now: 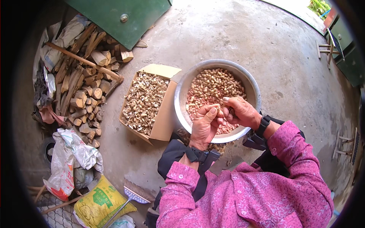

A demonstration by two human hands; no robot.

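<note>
A wide metal basin [254,84] holds unshelled peanuts [217,84] toward its far side and pinkish shelled kernels [227,128] toward its near side. Over the basin, my left hand [203,128] and my right hand [243,113] meet, fingertips nearly touching. Both are closed in a pinch around what looks like a peanut, mostly covered by the fingers. Left of the basin stands an open cardboard box [164,116], filled with broken peanut shells [146,102].
Stacked firewood [85,102] lies at the left, below a green panel [121,19]. Nearer are a white sack [72,159], a yellow bag [100,199] and a broom [135,193]. Small stools [330,49] stand along the right side of the concrete floor [292,68].
</note>
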